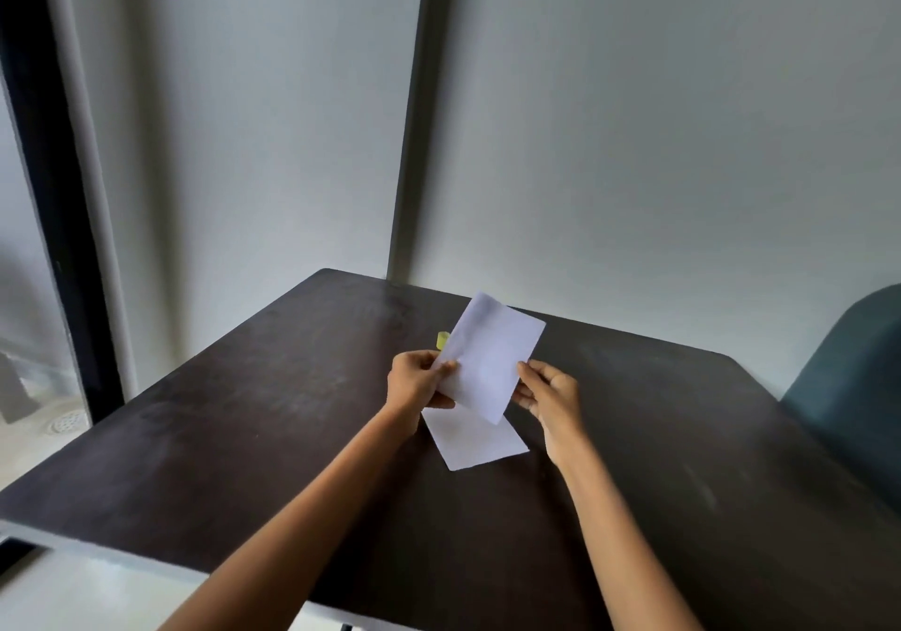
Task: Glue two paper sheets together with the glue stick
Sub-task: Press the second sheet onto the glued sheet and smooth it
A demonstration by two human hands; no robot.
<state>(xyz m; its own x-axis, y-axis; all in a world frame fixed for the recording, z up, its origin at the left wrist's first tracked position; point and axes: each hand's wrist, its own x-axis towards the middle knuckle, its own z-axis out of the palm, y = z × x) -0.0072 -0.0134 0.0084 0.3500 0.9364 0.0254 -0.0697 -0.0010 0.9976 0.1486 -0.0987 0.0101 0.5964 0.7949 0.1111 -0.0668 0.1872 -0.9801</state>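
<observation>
- Pinching the raised sheet [490, 357] by its side edges, left hand [419, 381] and right hand [548, 394] hold it above the second sheet [475, 442] mid-worktop [244, 435]; misalignment likely on lowering.
- Glue stick [442, 339] peeks out behind, toward the far edge; a nudge could roll it.

Head-worn wide-angle view, looking forward and down across a dark table [244, 435] toward a wall corner [409, 142].

Two bare forearms, sleeveless to the frame edge, left hand [418, 381] and right hand [551, 394] ringless.
</observation>
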